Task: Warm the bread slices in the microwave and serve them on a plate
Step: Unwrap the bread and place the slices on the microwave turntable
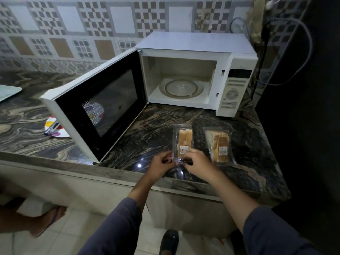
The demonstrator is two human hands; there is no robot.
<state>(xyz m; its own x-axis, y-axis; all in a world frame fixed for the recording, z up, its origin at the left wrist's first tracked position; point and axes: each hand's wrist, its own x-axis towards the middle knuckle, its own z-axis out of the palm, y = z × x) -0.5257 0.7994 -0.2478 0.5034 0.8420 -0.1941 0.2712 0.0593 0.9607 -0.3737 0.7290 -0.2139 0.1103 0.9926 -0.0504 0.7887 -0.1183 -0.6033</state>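
Note:
A clear plastic pack of bread slices (184, 139) lies on the dark marble counter (150, 129) in front of the microwave. My left hand (161, 165) and my right hand (197, 162) both pinch its near end. A second pack of bread slices (219, 144) lies just to the right, untouched. The white microwave (237, 89) stands behind with its door (99, 105) swung wide open to the left; its glass turntable (181, 88) is bare. A colourful spotted plate (53, 128) with metal tongs (52, 128) on it sits left of the door, partly hidden by it.
A white tray corner (8, 92) shows at the far left. Cables (294, 52) hang at the right beside a dark surface. Below the counter edge, another person's foot in a sandal (46, 219) stands on the tiled floor at the left.

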